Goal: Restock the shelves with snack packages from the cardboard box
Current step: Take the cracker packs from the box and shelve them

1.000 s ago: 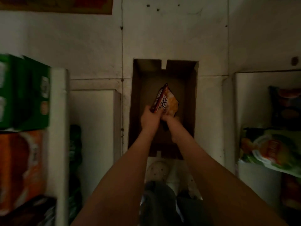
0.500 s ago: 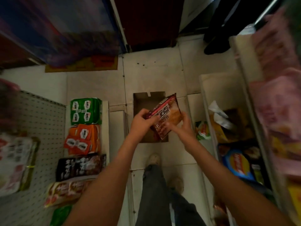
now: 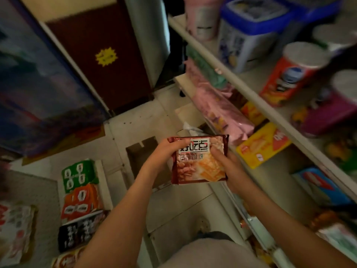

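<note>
Two hands hold one snack package point(image 3: 199, 159) face-up in mid-air, above the floor.

Left hand point(image 3: 164, 154) is closed round the package's left edge, thumb on the front near the top corner; right hand point(image 3: 229, 167) is closed on its right edge, thumb on the front, fingers behind. Package is brown-red with white lettering, biscuit picture, roughly level and facing the camera. Cardboard box point(image 3: 143, 153) sits open on the floor just left of and below the package, partly hidden by the left hand. Shelves point(image 3: 251, 93) run right of the package: yellow box point(image 3: 264, 147) just beside it, pink packs point(image 3: 222, 107) above it, red can point(image 3: 291, 74) further up-right. Green pack point(image 3: 80, 176) and orange pack point(image 3: 81, 201) well to the package's left.
</note>
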The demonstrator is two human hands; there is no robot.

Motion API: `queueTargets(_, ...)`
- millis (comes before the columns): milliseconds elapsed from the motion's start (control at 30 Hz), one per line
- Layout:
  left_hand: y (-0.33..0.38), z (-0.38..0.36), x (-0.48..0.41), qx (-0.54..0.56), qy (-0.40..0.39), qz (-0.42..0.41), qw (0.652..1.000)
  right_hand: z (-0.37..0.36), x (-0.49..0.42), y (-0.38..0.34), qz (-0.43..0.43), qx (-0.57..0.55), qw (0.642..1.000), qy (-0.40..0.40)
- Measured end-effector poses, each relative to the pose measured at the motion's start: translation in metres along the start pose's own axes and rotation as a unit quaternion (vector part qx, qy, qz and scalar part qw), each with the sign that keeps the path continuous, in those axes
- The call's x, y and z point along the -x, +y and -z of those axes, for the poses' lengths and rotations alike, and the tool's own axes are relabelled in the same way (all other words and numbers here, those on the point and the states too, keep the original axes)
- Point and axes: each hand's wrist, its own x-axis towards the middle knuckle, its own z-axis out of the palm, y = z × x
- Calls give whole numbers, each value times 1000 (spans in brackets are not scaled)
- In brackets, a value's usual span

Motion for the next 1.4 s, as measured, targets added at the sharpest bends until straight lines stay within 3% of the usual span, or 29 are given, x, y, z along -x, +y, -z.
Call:
queueTargets(167, 19, -49, 28, -8, -58, -38, 998, 14, 80, -14, 100, -25, 991, 87)
queueTargets(467, 31, -170, 108, -9, -252, -37, 967, 57, 229, -2, 164, -105, 958, 213)
queueTargets(600, 34, -231, 144, -27, -298, -50, 953, 88, 296, 3, 197, -116, 938, 260)
queueTargets(1000, -3, -457, 285, -6, -405, -70, 912, 222, 516, 41, 272, -78, 890, 359)
queueTargets(1200, -19, -532, 309, -38, -404, -134, 904, 282, 582, 52, 281, -111, 849, 434)
queueTargets(1333, -25, -571, 320, -160, -437, -190, 864, 316, 611, 56, 301, -128, 808, 490)
queueTargets(1400, -28, -586, 319, -232, -413, -232, 850, 328, 619, 58, 303, -99, 807, 497)
